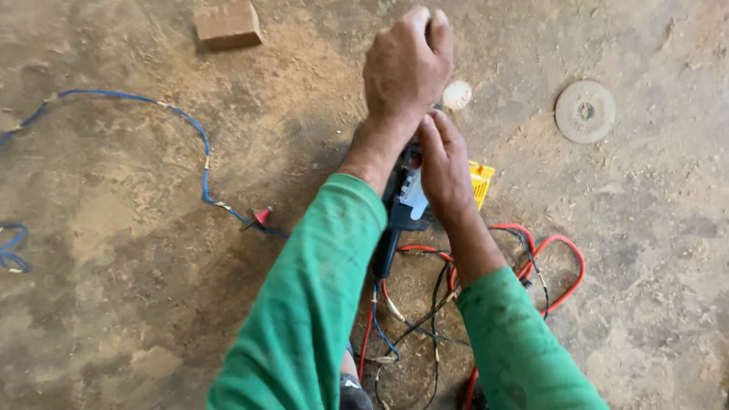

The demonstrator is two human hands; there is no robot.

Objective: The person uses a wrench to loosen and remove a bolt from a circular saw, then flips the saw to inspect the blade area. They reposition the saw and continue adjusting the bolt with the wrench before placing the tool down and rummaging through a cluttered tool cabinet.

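1. The fingers of the left hand point(406, 64) are curled shut into a fist at the far middle of the scene; what they grip is hidden inside the fist, so I cannot tell what it is. The fingers of the right hand point(444, 167) press closed on the body of a power tool point(406, 205), dark with a yellow part point(481, 182) on its right side.
2. Far left, a blue cable point(182, 121) snakes across the dusty concrete floor point(114, 304), ending at a small red connector point(262, 218); a wooden block point(228, 24) lies far beyond it.
3. The tool sits mid-scene on the floor, under both hands, with red cable point(558, 273) and thin black wires point(434, 304) looped near it.
4. Judging by the grips, the right hand steadies the tool while the left works something at its far end, apparently turning or tightening. The next move calls for a firm brace against twisting.
5. Right, a grey grinding disc point(585, 111) lies apart; a small pale disc point(456, 96) lies just beside the left hand.
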